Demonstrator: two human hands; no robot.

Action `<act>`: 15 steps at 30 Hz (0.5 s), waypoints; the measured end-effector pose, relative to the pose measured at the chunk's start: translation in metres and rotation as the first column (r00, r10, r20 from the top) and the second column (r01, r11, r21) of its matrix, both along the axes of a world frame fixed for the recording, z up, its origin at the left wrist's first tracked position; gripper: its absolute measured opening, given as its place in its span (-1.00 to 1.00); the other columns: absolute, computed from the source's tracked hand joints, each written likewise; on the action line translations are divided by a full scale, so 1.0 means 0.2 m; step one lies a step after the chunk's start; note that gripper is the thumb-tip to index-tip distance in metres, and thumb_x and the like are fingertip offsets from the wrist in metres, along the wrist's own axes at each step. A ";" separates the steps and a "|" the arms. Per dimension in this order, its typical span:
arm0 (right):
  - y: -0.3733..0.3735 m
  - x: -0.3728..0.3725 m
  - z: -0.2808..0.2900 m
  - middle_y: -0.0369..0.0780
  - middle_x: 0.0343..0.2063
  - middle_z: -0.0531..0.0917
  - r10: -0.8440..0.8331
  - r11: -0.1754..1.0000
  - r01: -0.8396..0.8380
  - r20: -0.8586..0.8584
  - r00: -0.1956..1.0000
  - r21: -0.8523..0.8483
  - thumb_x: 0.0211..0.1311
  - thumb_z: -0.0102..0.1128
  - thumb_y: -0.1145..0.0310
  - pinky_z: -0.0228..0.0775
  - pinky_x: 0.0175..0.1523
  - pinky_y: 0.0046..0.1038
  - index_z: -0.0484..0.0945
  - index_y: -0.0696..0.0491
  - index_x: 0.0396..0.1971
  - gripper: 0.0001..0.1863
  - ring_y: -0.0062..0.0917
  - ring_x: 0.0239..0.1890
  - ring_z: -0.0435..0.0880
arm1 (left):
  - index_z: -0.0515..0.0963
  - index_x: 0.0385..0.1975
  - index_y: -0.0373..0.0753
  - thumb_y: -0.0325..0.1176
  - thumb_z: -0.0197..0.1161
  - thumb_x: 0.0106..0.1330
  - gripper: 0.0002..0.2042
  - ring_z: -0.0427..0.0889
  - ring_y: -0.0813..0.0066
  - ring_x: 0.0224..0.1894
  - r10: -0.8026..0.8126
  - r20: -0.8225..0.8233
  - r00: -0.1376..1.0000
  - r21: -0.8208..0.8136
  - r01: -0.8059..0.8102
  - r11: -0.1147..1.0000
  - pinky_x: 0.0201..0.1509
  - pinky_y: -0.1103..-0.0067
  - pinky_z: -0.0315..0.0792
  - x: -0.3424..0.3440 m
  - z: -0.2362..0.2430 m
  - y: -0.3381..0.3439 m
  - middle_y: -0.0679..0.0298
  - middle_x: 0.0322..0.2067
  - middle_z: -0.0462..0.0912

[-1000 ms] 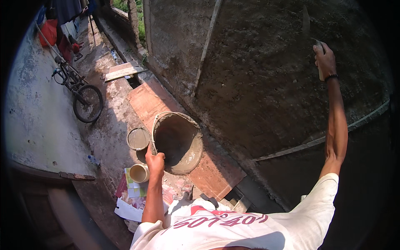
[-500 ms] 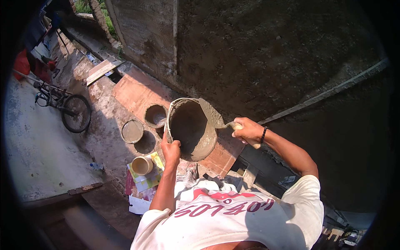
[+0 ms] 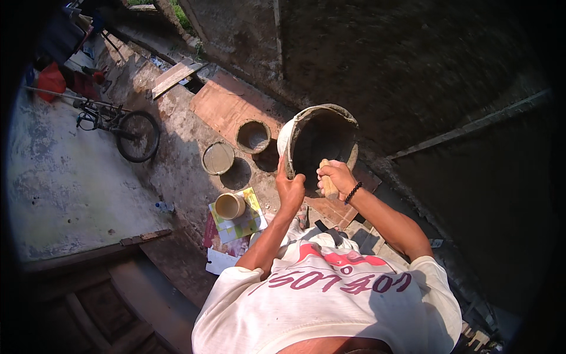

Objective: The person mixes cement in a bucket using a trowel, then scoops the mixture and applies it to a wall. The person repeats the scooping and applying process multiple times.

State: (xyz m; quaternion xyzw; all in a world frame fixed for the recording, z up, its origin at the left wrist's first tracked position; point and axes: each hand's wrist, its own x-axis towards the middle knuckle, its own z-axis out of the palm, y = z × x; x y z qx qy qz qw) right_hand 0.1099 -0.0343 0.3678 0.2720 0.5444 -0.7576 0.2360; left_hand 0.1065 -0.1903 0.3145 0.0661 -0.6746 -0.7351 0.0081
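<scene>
My left hand [image 3: 290,187] grips the near-left rim of a large white bucket [image 3: 285,141], holding it tilted with its mouth toward me. Wet grey mortar coats the bucket's rim and inner wall. My right hand [image 3: 337,179] is closed round the wooden handle of a trowel [image 3: 328,182] at the bucket's near right side. The trowel's blade is hidden, seemingly down in the dark inside of the bucket. How much mortar lies in there is too shadowed to tell.
A plastered wall [image 3: 413,71] rises close on the right. Left of the bucket stand two mortar-smeared pails [image 3: 240,145] [image 3: 204,160] and a beige tub [image 3: 217,207] on printed sheets. A board [image 3: 212,109] lies on the ground; a bicycle [image 3: 138,137] lies farther left.
The trowel, earlier held at the bucket's right rim with mortar on its blade, has moved into the bucket's mouth. The bucket now tilts differently. The whole view has shifted.
</scene>
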 end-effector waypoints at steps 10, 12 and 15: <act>0.22 -0.01 0.30 0.04 -0.43 0.59 0.937 -0.303 -0.123 0.319 0.144 0.945 0.06 0.10 0.49 0.52 -0.29 -0.13 0.33 0.14 -0.05 -0.60 -0.06 -0.38 0.67 | 0.42 0.14 -0.34 -0.63 0.07 -0.07 -0.40 0.37 0.70 -0.63 -0.208 0.016 0.978 -0.011 0.208 0.978 -0.60 0.70 0.25 -0.15 0.34 -0.18 0.36 -0.49 0.55; 0.30 0.01 0.38 0.03 -0.43 0.58 0.925 -0.266 -0.043 0.268 0.271 0.963 0.07 0.10 0.48 0.51 -0.28 -0.13 0.32 0.15 -0.03 -0.59 -0.06 -0.39 0.66 | 0.41 0.17 -0.34 -0.63 0.06 -0.08 -0.37 0.41 0.67 -0.57 -0.224 0.017 0.975 -0.010 0.224 0.975 -0.52 0.68 0.30 -0.12 0.34 -0.18 0.33 -0.44 0.57; 0.32 0.00 0.42 0.04 -0.42 0.58 0.871 -0.286 0.047 0.240 0.429 0.957 0.13 0.06 0.48 0.52 -0.34 -0.16 0.29 0.15 0.03 -0.58 -0.06 -0.43 0.66 | 0.40 0.19 -0.33 -0.61 0.06 -0.09 -0.34 0.47 0.62 -0.51 -0.224 -0.001 0.975 -0.010 0.224 0.975 -0.42 0.65 0.37 -0.08 0.30 -0.14 0.27 -0.39 0.61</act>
